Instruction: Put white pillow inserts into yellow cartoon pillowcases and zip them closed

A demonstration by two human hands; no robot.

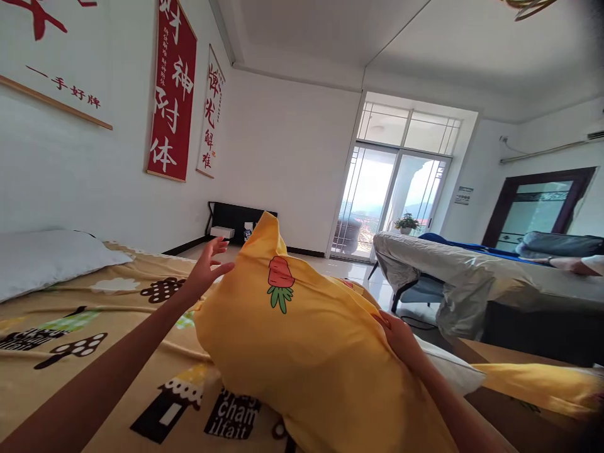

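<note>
A yellow pillowcase [302, 352] with a printed carrot stands puffed up in front of me, its far corner raised to a point. My left hand [210, 264] is just left of that raised corner, fingers apart, with nothing held in it. On the other side, my right hand [399, 336] has its fingers closed on the pillowcase's edge. A white pillow [453, 365] shows beyond my right forearm; whether it reaches into the pillowcase is hidden. Beneath lies a tan printed blanket [108, 371].
At the left sits another white pillow [51, 258]. More yellow cloth [538, 384] lies at the lower right. A plastic-covered table [472, 267] stands at the right, with a chair [418, 292] beside it. Another person's hand [569, 264] rests on that table.
</note>
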